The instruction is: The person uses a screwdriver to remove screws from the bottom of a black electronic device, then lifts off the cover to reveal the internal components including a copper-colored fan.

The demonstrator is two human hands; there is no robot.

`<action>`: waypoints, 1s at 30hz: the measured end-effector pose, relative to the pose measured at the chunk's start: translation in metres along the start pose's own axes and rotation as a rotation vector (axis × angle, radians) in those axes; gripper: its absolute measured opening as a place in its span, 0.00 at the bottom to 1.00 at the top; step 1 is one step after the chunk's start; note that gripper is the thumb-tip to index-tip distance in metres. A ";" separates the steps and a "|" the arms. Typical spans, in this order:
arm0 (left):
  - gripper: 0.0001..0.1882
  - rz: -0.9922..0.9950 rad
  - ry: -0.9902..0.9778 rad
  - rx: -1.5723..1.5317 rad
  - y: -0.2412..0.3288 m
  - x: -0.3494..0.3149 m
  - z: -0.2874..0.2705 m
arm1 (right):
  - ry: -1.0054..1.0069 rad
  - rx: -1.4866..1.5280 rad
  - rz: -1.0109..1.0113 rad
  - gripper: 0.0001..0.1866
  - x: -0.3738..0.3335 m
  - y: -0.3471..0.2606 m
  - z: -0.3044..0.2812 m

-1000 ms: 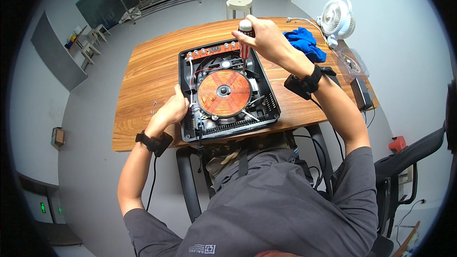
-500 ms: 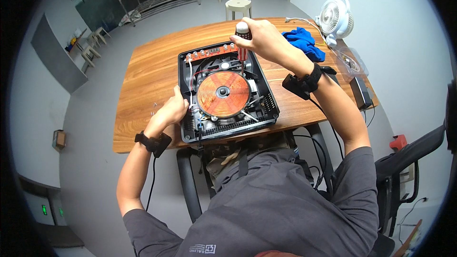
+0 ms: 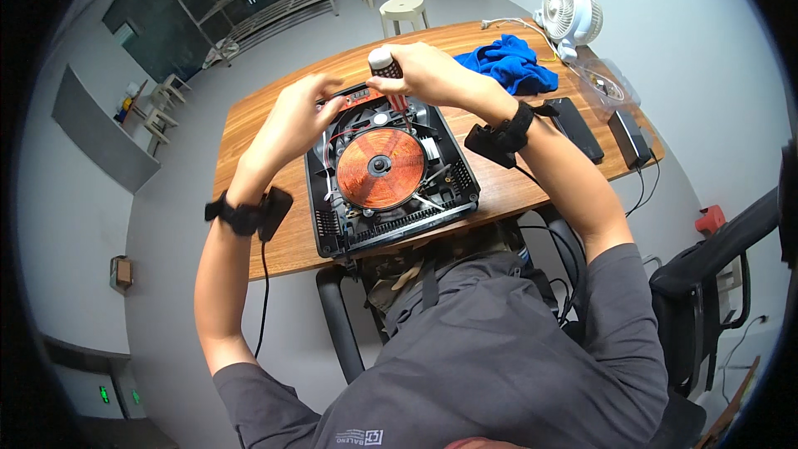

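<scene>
An opened induction cooker lies on the wooden table before me, its black housing (image 3: 326, 237) showing a round copper coil (image 3: 366, 185) and loose wires. My right hand (image 3: 428, 73) is wrapped round the handle of a screwdriver (image 3: 383, 61), which has a white cap and a red-striped lower part. The screwdriver stands slightly tilted, its tip down inside the housing just beyond the coil's far right edge. My left hand (image 3: 293, 120) hovers over the housing's far left corner, thumb and fingers apart, with nothing visible in it. It partly hides the orange circuit board (image 3: 359, 100) along the far side.
On the table's right lie a blue cloth (image 3: 514, 65), a dark flat phone-like slab (image 3: 577, 129), a black power adapter (image 3: 629, 138) and a clear plastic box (image 3: 605, 87). A white fan (image 3: 570, 12) stands at the far right corner. Cables run from both wrist bands.
My left hand has left the housing's left edge and moved up toward its far side, fingers spreading. My right hand still grips the screwdriver, now tilted more to the left.
</scene>
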State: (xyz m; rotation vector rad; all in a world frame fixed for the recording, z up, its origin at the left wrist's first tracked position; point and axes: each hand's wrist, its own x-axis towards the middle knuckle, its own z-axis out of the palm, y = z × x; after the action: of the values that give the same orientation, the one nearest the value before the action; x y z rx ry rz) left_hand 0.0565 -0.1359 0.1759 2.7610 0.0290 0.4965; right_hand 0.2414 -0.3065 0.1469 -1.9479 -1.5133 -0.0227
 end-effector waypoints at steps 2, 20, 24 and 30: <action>0.16 0.136 0.026 -0.043 0.007 0.026 0.005 | -0.082 0.045 0.020 0.22 0.000 -0.010 -0.002; 0.16 0.107 -0.120 0.035 0.034 0.067 -0.018 | -0.020 0.004 -0.063 0.21 0.002 -0.001 0.003; 0.16 0.064 -0.132 0.066 0.036 0.070 -0.023 | -0.027 -0.084 -0.029 0.20 0.003 -0.012 0.000; 0.17 0.067 -0.054 0.022 0.032 0.066 -0.019 | 0.088 -0.031 -0.003 0.20 0.001 -0.020 0.001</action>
State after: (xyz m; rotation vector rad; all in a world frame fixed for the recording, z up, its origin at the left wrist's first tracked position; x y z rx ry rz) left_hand 0.1112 -0.1546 0.2251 2.8036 -0.0712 0.4405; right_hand 0.2239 -0.3025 0.1563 -1.9429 -1.4671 -0.1323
